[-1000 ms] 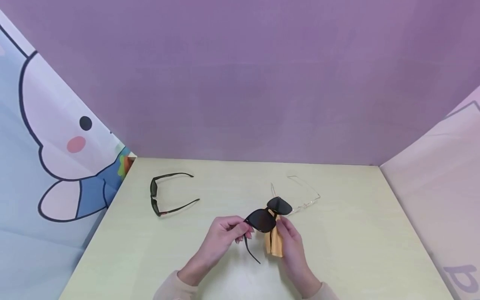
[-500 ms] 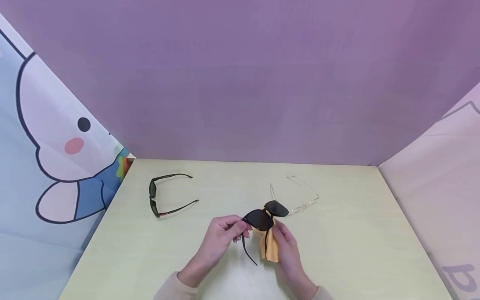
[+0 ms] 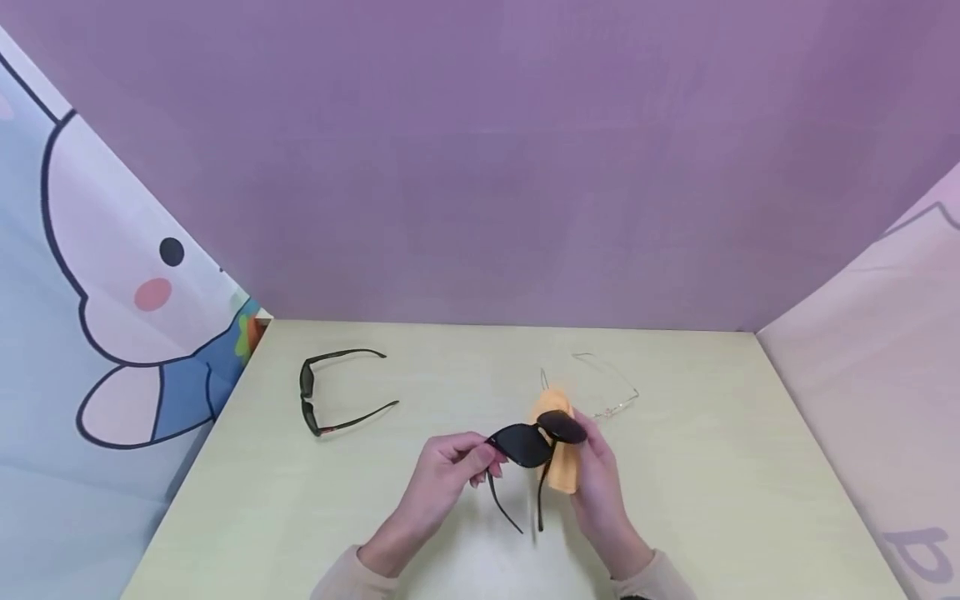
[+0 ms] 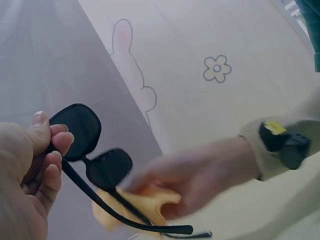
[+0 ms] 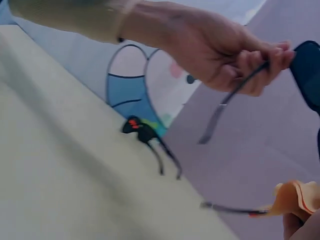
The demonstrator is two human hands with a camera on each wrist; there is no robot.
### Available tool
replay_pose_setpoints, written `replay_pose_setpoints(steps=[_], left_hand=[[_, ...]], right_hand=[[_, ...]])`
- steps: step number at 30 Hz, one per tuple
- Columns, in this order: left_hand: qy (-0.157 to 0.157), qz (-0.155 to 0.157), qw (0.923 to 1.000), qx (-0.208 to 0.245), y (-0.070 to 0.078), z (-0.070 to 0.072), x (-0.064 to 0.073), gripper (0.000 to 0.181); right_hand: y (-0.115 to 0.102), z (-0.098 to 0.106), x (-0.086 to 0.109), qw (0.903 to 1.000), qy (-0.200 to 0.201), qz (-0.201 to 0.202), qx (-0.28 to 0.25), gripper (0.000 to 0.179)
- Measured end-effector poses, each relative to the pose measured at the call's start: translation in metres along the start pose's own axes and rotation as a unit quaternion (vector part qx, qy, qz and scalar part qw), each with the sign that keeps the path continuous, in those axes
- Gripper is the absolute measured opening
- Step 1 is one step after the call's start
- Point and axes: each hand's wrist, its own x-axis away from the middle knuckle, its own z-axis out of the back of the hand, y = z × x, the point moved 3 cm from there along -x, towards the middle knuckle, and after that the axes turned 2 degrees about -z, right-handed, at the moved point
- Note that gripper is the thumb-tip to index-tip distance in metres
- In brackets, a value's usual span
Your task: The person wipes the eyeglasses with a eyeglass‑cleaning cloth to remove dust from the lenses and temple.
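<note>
My left hand (image 3: 442, 475) pinches a pair of black sunglasses (image 3: 522, 446) at one corner of the frame, beside the hinge. The sunglasses hang tilted above the table, temples unfolded and pointing toward me. In my right hand (image 3: 598, 487) is a yellow-orange cloth (image 3: 562, 477), held behind the right-hand lens and around that side's temple. The left wrist view shows the cloth (image 4: 162, 197) bunched in my blurred right fingers, near the temple. Whether the cloth touches the lens is hard to tell. In the right wrist view, only part of the cloth (image 5: 292, 200) shows.
Another pair of dark sunglasses (image 3: 307, 379) lies unfolded on the pale table (image 3: 247, 500), to the left. Behind my right hand lie thin wire-framed glasses (image 3: 617, 410), partly covered by the cloth and hand. A purple backdrop (image 3: 480, 167) rises at the table's far edge.
My right hand and the cloth have shifted up and to the right, so cloth now shows above the right-hand lens and more of that temple is visible. The left hand keeps its pinch, almost still.
</note>
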Motion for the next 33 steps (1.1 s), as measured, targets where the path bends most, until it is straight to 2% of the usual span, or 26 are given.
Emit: replay_pose_setpoints(steps=[4,6,8,13,15,17,24,28,33], left_hand=[[0.002,-0.003,1.0000,-0.004,0.000,0.000,-0.002,0.022],[0.001,-0.004,1.0000,-0.003,-0.001,0.000,-0.002,0.022],[-0.002,-0.001,1.0000,0.000,-0.001,0.000,-0.002,0.022],[-0.010,0.011,0.9999,0.002,-0.006,0.000,0.001,0.023],[-0.008,0.014,0.9999,0.000,-0.007,0.000,0.003,0.022],[-0.003,0.016,0.9999,0.000,-0.007,0.000,0.003,0.022],[0.047,0.023,0.9986,-0.009,-0.004,0.005,-0.001,0.023],[0.068,0.021,0.9973,-0.018,-0.004,0.012,-0.004,0.024],[0.064,-0.007,0.9971,-0.041,-0.004,0.022,-0.009,0.025]], right_hand=[[0.021,-0.002,0.008,0.9984,-0.025,-0.050,0.009,0.048],[0.024,-0.002,0.009,0.9975,-0.034,-0.061,0.009,0.048],[0.018,-0.001,0.007,0.9985,-0.029,-0.047,0.006,0.045],[-0.006,0.005,-0.002,0.9997,0.001,0.021,-0.015,0.039],[-0.008,0.005,-0.003,0.9996,0.001,0.024,-0.015,0.038],[-0.002,0.004,-0.001,0.9999,-0.004,0.009,-0.010,0.039],[0.037,0.004,0.014,0.9955,-0.035,-0.061,0.064,0.051],[0.045,0.009,0.018,0.9931,-0.036,-0.072,0.086,0.050],[0.043,0.020,0.016,0.9893,-0.009,-0.066,0.130,0.046]])
